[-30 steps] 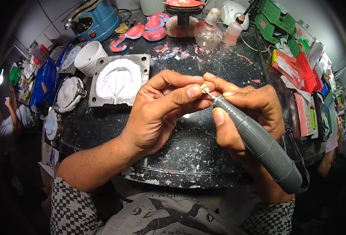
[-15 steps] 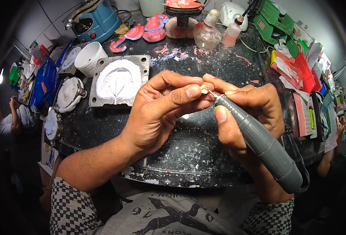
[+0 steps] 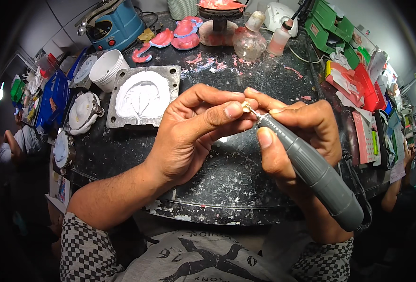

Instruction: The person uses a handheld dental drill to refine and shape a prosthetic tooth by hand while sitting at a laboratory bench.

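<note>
The left hand (image 3: 191, 129) pinches a small cream piece (image 3: 246, 107) between thumb and fingers, above the middle of the desk (image 3: 245, 188). The right hand (image 3: 318, 129) wraps a grey handpiece (image 3: 311, 169), its thin tip (image 3: 253, 112) at the piece's right side; whether they touch is hard to tell. The step in hand looks like fine tool work on the piece, and the next move seems to call for a steady pinch and light tip pressure.
</note>
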`<action>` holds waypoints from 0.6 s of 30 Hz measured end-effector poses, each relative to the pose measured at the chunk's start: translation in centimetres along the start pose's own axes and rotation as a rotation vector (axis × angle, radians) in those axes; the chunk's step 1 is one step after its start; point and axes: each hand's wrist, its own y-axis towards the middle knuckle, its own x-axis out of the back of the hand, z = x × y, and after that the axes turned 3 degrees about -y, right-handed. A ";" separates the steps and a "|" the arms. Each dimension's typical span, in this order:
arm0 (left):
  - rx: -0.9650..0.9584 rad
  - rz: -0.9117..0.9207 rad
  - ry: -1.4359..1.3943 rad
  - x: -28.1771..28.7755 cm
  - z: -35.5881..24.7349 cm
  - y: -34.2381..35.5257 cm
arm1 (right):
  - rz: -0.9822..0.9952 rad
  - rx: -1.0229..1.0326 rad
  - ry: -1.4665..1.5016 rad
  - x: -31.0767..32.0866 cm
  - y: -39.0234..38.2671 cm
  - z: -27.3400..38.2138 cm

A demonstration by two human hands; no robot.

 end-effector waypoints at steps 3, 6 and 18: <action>0.013 0.004 -0.018 0.0 0.0 0.0 | 0.030 -0.008 0.018 0.2 0.0 0.1; 0.074 -0.012 -0.066 -0.1 0.0 0.1 | 0.009 -0.117 -0.017 0.7 0.3 0.8; 0.184 -0.042 -0.156 -0.1 -0.2 0.1 | 0.056 -0.195 -0.164 2.0 0.7 0.9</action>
